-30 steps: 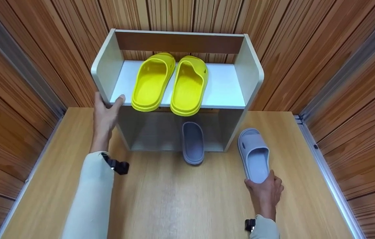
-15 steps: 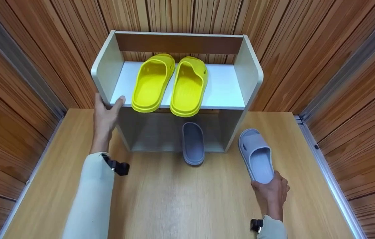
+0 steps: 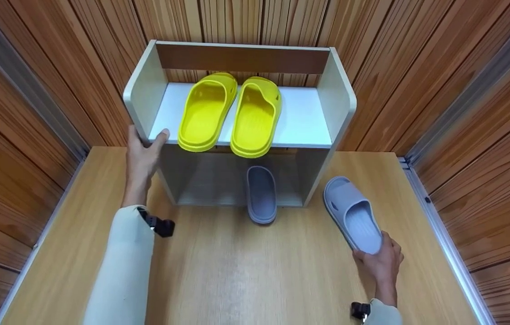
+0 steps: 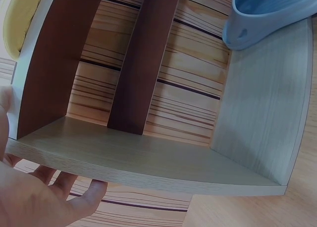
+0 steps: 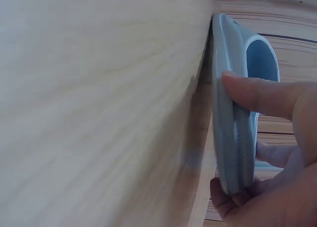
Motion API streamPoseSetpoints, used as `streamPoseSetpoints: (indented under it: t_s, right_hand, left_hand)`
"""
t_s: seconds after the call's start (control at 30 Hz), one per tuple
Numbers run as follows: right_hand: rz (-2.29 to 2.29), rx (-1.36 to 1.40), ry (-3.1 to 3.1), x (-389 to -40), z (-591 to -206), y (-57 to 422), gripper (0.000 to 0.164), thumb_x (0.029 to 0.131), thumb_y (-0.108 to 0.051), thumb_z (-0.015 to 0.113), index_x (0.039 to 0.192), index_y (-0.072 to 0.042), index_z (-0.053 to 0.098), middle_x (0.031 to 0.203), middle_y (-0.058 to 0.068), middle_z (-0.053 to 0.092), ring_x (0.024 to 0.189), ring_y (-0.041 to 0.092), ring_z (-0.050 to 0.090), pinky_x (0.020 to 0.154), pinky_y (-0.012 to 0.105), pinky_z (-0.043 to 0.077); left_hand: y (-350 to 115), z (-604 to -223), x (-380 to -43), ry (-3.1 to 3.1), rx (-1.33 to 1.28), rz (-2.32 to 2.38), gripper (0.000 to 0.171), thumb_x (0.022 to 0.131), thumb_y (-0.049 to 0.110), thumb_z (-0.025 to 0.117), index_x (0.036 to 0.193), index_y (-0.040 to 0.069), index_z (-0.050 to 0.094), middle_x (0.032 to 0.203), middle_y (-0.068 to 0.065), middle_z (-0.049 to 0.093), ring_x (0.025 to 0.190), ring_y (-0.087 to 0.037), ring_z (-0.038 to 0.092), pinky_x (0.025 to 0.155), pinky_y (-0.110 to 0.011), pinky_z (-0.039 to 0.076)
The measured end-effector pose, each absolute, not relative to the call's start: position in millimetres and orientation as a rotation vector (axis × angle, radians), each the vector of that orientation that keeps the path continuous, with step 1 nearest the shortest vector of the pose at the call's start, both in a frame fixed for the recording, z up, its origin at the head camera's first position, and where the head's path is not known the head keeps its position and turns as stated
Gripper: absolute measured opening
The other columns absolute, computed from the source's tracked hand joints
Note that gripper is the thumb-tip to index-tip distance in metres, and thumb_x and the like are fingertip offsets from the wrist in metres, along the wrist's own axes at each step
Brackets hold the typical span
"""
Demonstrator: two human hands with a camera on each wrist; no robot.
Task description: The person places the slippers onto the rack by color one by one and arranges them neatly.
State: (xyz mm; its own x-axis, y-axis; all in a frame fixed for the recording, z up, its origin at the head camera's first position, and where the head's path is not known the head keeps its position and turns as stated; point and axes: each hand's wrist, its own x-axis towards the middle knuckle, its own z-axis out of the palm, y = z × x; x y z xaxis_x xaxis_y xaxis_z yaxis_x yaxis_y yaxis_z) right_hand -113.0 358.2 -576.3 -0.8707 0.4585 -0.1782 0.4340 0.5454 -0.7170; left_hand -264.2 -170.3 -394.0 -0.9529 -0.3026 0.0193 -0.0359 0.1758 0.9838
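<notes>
My left hand (image 3: 141, 160) grips the left side panel of a small two-tier shoe rack (image 3: 241, 48), thumb over the front edge of the upper shelf and fingers outside, as the left wrist view also shows. A grey-blue slipper (image 3: 357, 212) lies right of the rack, toe pointing away and to the left. My right hand (image 3: 383, 259) holds it by the heel, thumb on one side and fingers around the other in the right wrist view. Its matching slipper (image 3: 261, 196) sits on the lower tier, heel jutting out past the front edge and toe hidden under the upper shelf.
Two yellow slippers, the left one (image 3: 207, 113) and the right one (image 3: 256, 117), stand side by side on the upper shelf, heels over its front edge. Wood-panelled walls (image 3: 485, 113) enclose the wooden surface (image 3: 236, 275), with metal strips (image 3: 440, 225) along the sides.
My right hand has moved a little to the right, swinging the slipper's heel rightward so that it lies more aslant. My left hand keeps its grip on the rack.
</notes>
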Motion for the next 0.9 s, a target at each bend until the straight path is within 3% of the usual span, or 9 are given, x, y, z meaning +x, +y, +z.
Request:
streamPoseSetpoints:
  t_s: [0.23,0.9]
  right_hand:
    - [1.4,-0.71,-2.67,-111,-573,366,0.102,0.083,0.0,0.078,0.16,0.0,0.011,0.157,0.035,0.007,0.138,0.055,0.015,0.11,0.073,0.02]
    - [1.481,-0.484,-2.489,-92,-553,383,0.101,0.081,0.006,0.079,0.16,0.0,0.016,0.161,0.029,0.006,0.144,0.056,0.01,0.112,0.074,0.009]
  left_hand:
    - [-170,-396,-265,-2.223,0.299,-1.846,0.074,0.097,0.036,0.066,0.156,0.015,0.026,0.161,-0.008,0.033,0.146,-0.024,0.032,0.12,-0.043,0.025]
    - [-169,-395,-263,-2.233,0.308,-1.865,0.075,0.098,0.039,0.065,0.158,0.018,0.024,0.163,-0.006,0.029,0.148,-0.025,0.03,0.12,-0.047,0.023]
